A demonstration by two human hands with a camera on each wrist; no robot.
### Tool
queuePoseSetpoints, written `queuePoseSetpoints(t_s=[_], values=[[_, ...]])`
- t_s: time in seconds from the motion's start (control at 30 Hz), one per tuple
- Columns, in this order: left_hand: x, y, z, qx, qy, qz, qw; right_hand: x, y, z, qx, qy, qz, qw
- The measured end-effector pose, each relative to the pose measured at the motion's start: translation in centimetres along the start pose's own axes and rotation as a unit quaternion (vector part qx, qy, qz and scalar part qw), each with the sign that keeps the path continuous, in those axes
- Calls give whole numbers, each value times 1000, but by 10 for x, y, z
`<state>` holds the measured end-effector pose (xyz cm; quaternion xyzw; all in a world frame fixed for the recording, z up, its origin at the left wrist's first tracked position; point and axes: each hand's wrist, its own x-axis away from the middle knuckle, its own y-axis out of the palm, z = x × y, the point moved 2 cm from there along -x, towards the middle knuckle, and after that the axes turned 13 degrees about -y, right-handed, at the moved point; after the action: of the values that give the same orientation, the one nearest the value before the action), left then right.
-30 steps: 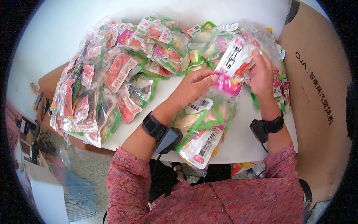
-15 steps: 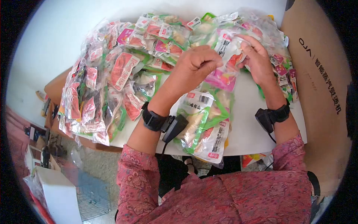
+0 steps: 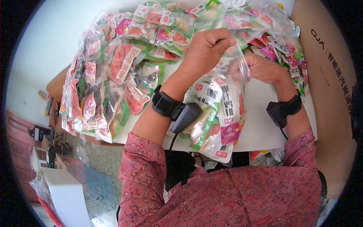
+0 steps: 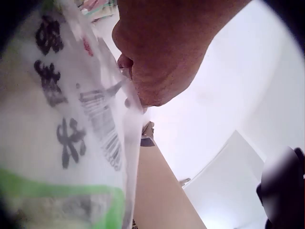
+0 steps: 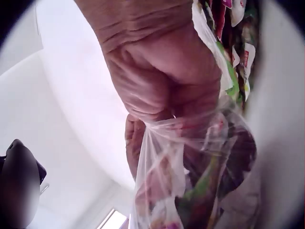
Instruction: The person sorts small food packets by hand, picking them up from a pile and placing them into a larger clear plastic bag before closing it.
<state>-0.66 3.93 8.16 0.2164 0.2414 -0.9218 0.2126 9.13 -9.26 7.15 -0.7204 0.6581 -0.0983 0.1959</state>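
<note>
My left hand [image 3: 210,49] pinches the upper edge of a clear plastic bag [image 3: 245,62] and holds it up. Inside the bag, a white food packet with a purple lower end [image 3: 230,113] stands upright beside a green-edged packet [image 3: 206,117]. The fingers of my right hand [image 3: 261,68] reach into the bag's mouth, above the white packet. In the right wrist view the clear film [image 5: 157,157] wraps over those fingers and blurs them; I cannot tell whether they still grip the packet. Close by in the left wrist view is a printed packet with a barcode [image 4: 102,129].
Bagged packets [image 3: 94,75] are heaped along the left and back of the white table [image 3: 264,125], with more packets [image 3: 287,56] at the back right. A large cardboard box [image 3: 329,75] stands along the right side. A wire rack [image 3: 100,196] is on the floor at left.
The white packet has gone from the raised right hand down into the bag. My right hand has lowered to the bag's mouth, while my left hand has lifted the bag's edge.
</note>
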Motion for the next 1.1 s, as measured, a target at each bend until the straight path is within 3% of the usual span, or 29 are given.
queuePoseSetpoints(t_s=[0.13,0.23,0.3,0.33,0.4,0.43,0.57,0.63,0.7,0.83,0.9,0.93,1.1], values=[[4,4,0,-3,-34,-21,999,8,-11,11,15,-2,-71,997],[6,6,-11,18,-31,-58,998,11,-17,2,91,-66,-123,986],[10,3,-21,82,-123,-124,981,11,-25,1,173,-4,-20,985],[13,0,-23,82,-116,-125,982,11,-28,0,121,-13,86,989],[21,0,-28,145,-192,-195,951,12,-44,9,197,13,120,973],[24,1,-27,146,-188,-194,952,14,-51,16,266,39,152,951],[30,9,-35,196,-258,-211,922,15,-45,38,347,120,73,927],[31,12,-37,190,-277,-224,915,13,-47,52,381,97,86,916],[32,13,-38,182,-278,-227,916,13,-47,53,492,52,169,853],[33,15,-40,179,-284,-254,907,7,-37,51,512,5,137,848],[34,17,-39,180,-283,-261,905,8,-29,53,518,-88,159,836],[35,18,-38,184,-287,-259,904,8,-29,53,517,-88,159,836],[34,18,-38,164,-283,-272,905,6,-28,60,611,-114,151,769]])
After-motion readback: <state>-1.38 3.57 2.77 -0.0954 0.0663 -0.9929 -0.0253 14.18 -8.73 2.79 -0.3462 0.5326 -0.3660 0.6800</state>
